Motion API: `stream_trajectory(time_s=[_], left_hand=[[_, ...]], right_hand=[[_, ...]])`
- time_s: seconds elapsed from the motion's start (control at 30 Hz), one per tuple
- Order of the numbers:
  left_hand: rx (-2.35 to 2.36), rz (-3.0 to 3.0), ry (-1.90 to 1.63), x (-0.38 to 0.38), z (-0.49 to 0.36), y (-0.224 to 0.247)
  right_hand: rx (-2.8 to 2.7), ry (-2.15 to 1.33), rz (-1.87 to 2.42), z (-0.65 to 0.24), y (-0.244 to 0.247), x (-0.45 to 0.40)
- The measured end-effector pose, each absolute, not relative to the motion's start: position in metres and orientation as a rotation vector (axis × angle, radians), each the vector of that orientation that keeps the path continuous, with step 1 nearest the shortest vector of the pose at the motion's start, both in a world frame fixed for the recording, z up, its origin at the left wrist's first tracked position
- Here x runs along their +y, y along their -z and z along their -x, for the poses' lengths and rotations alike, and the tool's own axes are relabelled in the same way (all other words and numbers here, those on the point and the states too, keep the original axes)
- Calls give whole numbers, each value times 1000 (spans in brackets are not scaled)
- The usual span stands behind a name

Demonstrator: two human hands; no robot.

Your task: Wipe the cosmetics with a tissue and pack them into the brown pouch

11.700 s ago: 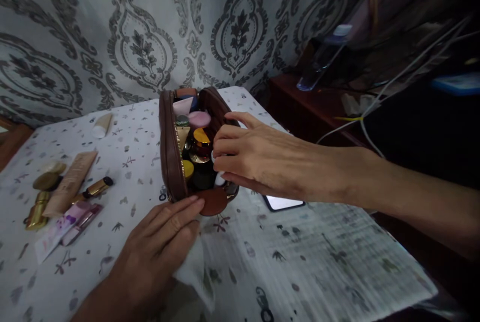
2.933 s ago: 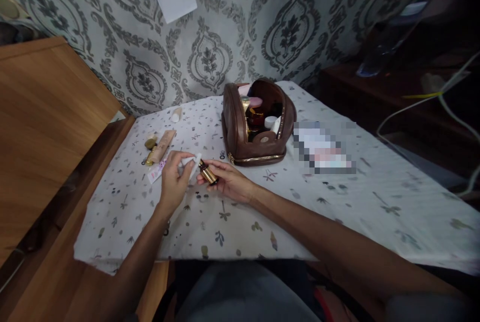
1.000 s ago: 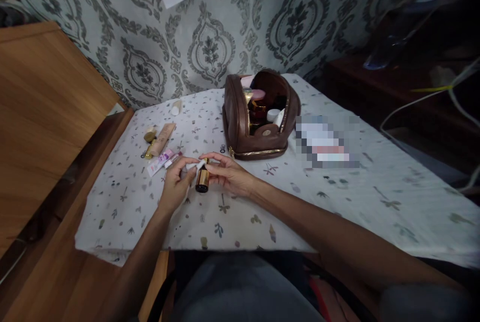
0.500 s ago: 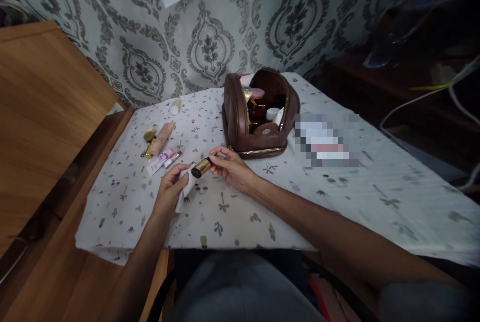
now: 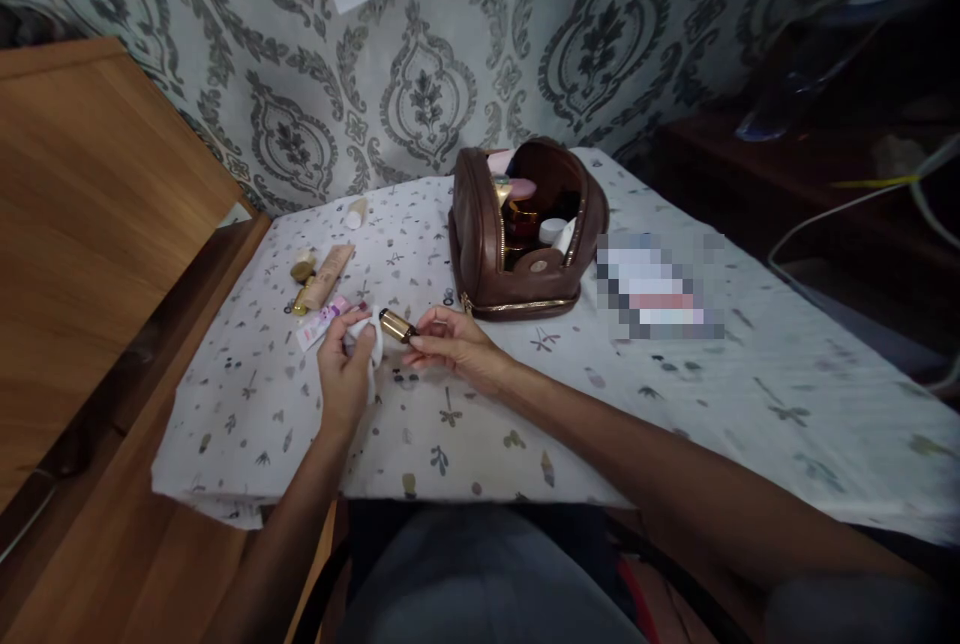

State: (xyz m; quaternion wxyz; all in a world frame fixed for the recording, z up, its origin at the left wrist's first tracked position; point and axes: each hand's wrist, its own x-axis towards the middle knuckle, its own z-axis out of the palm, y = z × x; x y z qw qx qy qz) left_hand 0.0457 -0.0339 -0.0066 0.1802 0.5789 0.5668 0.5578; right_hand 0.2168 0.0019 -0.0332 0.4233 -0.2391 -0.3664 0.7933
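My right hand pinches one end of a small gold and black cosmetic bottle, its exact kind unclear. The bottle slants, its far end up and to the left. Gripped in my left hand is a white wipe, right beside the bottle; whether they touch I cannot tell. Just beyond that hand lies a white and purple tube, partly covering nothing of the beige tube behind it. An unzipped brown cosmetic bag stands past my right hand, with several cosmetics inside.
Small gold-coloured items lie left of the beige tube. A cream-coloured tube rests near the wall. Right of the bag is a pixelated flat object. A patterned cloth covers the table; a wooden panel stands to the left.
The bottle has turned in my right hand, from slanting down to the left to slanting up to the left. My left hand with the wipe has shifted slightly. The camera view has moved a little.
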Motion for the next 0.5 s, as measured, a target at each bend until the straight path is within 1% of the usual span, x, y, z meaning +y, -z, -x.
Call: stream_trajectory(time_s=[0.1,0.2,0.27,0.4,0.5], left_hand=[[1643,-2080,-1478,-40,-55,6],[1591,-2550,-1278,-44,-61,10],[1597,-2706,-1186,-43,-60,12],[1760,-2614,-1146,-32,-50,5],[1782,-2471,-1195,-24,-42,-3]], right_hand=[[-1018,-1954,672,-216,34,-1],[-1103,-1831,739,-214,36,-1],[-1172,-1712,761,-213,37,0],[-1315,-1499,793,-214,37,0],[-1318,-1554,808,-214,36,-1]])
